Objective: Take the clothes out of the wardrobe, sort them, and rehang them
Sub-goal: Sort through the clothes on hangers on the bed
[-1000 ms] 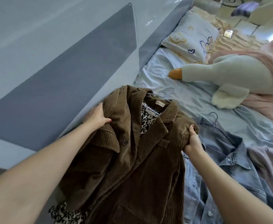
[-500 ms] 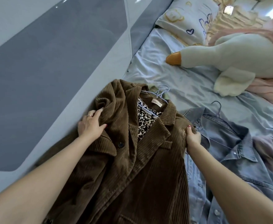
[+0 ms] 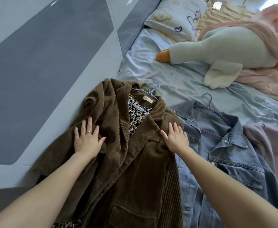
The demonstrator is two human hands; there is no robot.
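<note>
**Corduroy jacket laid flat on bed**

I see the left hand [image 3: 87, 142] flat, fingers spread, pressing the brown corduroy jacket [image 3: 126, 162] on the bed [image 3: 176, 79]. The right hand [image 3: 176, 139] rests open on its shoulder. A denim shirt [image 3: 225, 153] lies just beside, right.

Soft, even daylight fills the scene, brightest at the blown-out upper right corner beyond the pink blanket [image 3: 266, 38]. Pale glare streaks the glossy grey headboard panel [image 3: 52, 46] at top. Shadows are faint. Wide-angle distortion bends the edges, and the lilac garment [image 3: 273, 145] at right is smeared and blurred.
</note>
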